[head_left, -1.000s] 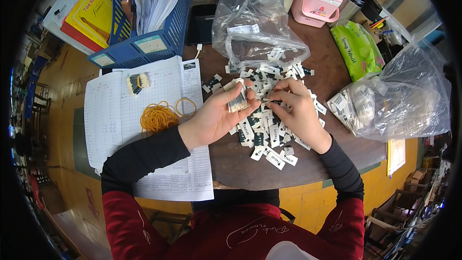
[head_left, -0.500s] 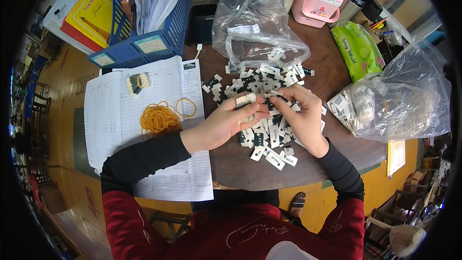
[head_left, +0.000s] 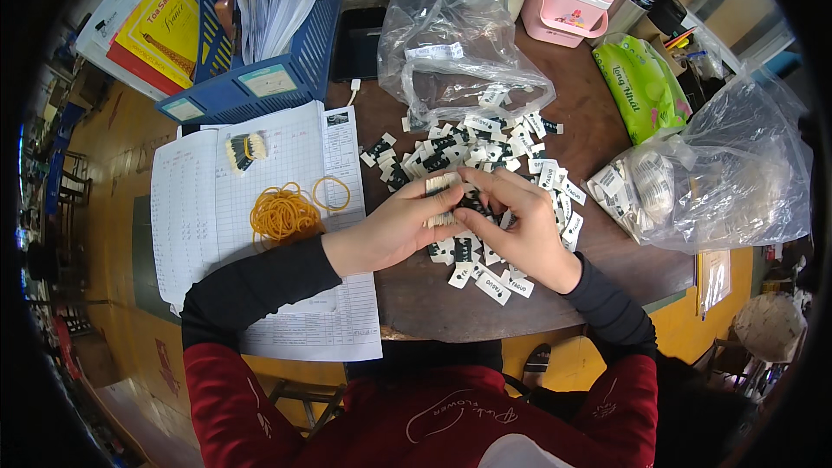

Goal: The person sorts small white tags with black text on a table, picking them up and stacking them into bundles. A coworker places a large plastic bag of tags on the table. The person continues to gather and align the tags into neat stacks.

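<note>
Head view: we see two hands sorting small tags at the centre of the frame.
Our left hand (head_left: 388, 230) pinches a stack of tags (head_left: 442, 199); the right hand (head_left: 520, 230) rests its fingers on the loose tags (head_left: 485, 143) spread over the desk (head_left: 598, 130), its grip closed around nothing we can see. Orange rubber bands (head_left: 282, 212) lie at left of centre.

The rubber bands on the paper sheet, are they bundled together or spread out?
Mostly bundled: the orange rubber bands lie in one tangled heap on the paper sheet, with one single band lying apart, just right of it.
</note>
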The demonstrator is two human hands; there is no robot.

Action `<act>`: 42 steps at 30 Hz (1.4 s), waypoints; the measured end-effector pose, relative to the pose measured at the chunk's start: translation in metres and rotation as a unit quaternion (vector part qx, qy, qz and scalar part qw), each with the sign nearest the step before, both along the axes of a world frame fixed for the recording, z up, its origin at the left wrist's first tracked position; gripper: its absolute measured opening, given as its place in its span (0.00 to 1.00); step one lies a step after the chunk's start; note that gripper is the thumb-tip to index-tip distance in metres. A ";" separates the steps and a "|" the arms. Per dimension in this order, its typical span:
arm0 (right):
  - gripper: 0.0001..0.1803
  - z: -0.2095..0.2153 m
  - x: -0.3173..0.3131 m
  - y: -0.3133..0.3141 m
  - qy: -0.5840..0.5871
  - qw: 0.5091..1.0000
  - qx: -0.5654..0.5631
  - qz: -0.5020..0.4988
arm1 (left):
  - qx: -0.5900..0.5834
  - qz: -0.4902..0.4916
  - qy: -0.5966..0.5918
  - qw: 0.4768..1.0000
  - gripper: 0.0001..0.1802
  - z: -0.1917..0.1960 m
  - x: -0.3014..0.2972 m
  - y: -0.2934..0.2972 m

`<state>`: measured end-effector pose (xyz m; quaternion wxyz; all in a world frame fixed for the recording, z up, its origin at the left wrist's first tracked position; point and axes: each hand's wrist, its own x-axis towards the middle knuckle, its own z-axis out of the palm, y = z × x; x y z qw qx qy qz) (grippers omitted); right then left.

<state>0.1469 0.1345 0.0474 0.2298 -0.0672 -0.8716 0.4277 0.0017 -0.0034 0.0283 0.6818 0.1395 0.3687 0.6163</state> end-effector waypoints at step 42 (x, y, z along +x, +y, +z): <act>0.16 0.008 -0.002 0.015 -0.003 0.997 -0.074 -0.001 | 0.030 -0.064 -0.077 0.995 0.14 0.001 -0.004 0.001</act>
